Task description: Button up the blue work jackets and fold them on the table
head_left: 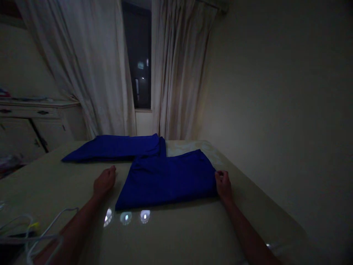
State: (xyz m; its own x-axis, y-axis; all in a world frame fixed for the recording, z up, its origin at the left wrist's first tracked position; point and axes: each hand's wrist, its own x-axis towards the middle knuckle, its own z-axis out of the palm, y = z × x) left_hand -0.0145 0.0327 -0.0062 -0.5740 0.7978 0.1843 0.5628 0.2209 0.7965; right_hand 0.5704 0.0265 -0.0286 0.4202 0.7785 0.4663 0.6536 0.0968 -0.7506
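Note:
A dark blue garment (171, 180) lies in flat folds on the table; its exact kind is hard to tell in the dim light. One folded section of it stretches away to the far left, and a nearer one spreads toward me. At the right edge of the near section, my right hand (223, 184) pinches the fabric between thumb and fingers. My left hand (104, 180) rests over the tabletop just left of the garment, apart from it, with its fingers curled in and nothing visible in them.
The shiny table (179, 235) reflects several lights near its front. White cables (41, 235) and a dark object lie at the lower left. A pale wall (275, 110) runs along the right side. Curtains (91, 66) hang behind, with a cabinet (46, 121) at the far left.

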